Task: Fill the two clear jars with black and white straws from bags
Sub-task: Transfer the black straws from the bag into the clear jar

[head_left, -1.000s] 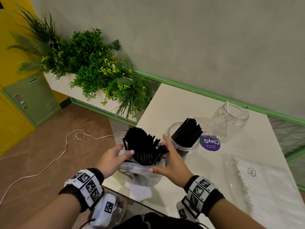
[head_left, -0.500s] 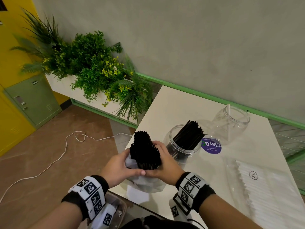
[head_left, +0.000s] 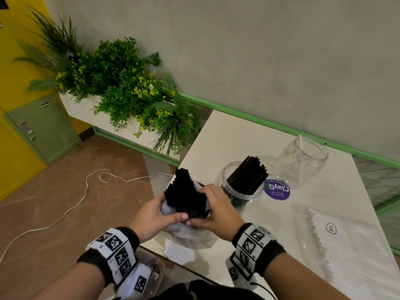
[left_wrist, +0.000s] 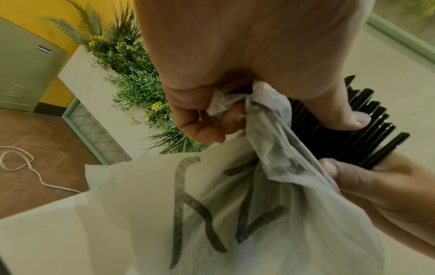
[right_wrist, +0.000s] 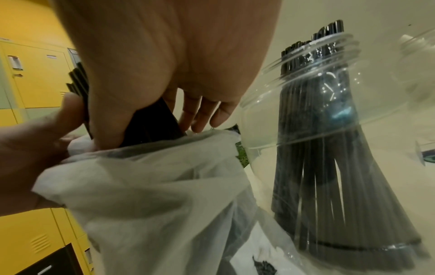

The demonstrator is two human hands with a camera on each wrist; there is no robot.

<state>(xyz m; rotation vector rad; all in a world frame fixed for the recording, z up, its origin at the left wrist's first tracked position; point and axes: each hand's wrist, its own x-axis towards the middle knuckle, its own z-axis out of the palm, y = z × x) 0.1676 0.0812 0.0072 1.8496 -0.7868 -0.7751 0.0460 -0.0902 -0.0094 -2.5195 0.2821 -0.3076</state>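
A thick bundle of black straws (head_left: 186, 194) stands up out of a thin white bag (head_left: 190, 236) at the table's near left corner. My left hand (head_left: 155, 217) grips the bag's bunched rim (left_wrist: 235, 104), its thumb pressing on the bundle (left_wrist: 367, 111). My right hand (head_left: 214, 211) wraps the bundle (right_wrist: 150, 119) from the right. Just right of it, a clear jar (head_left: 240, 187) holds more black straws (right_wrist: 329, 148). A second clear jar (head_left: 303, 161) behind it holds one white straw (head_left: 300, 144).
A clear bag of white straws (head_left: 346, 250) marked XL lies at the right. A purple round sticker (head_left: 277, 189) lies between the jars. The white table (head_left: 227, 137) stands against a grey wall; plants (head_left: 121, 83), yellow lockers and a floor cable (head_left: 65, 211) are to the left.
The fanned straws have been squeezed into one tight bundle. Both hands moved in from the bag's sides and now clasp the bundle, which stands a little higher out of the bag.
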